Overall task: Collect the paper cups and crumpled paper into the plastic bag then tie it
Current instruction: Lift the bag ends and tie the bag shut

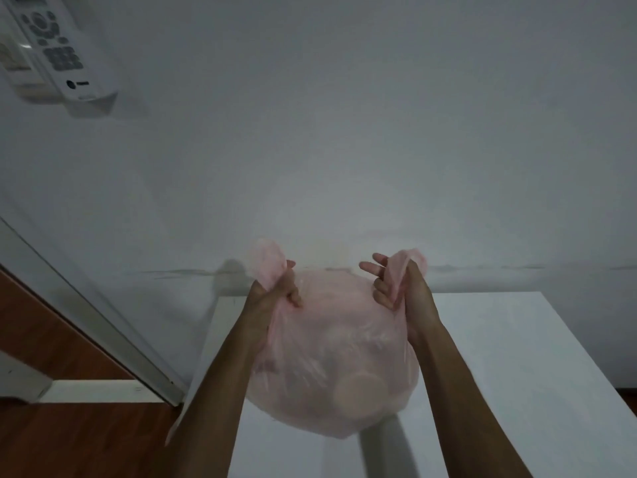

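Note:
A translucent pink plastic bag (331, 357) bulges full above the white table (499, 357). Through its skin I make out the round pale shape of a paper cup (362, 395) low on the right side; other contents are blurred. My left hand (275, 291) grips the bag's left handle, whose loop sticks up above the fist. My right hand (400, 284) grips the right handle between thumb and curled fingers, with two fingers pointing left. The two handles are held apart, with the bag's mouth between them.
A white wall fills the background. A white remote control in a wall holder (58, 50) hangs at the upper left. A door frame (86, 305) and brown wooden floor (69, 436) lie to the left of the table.

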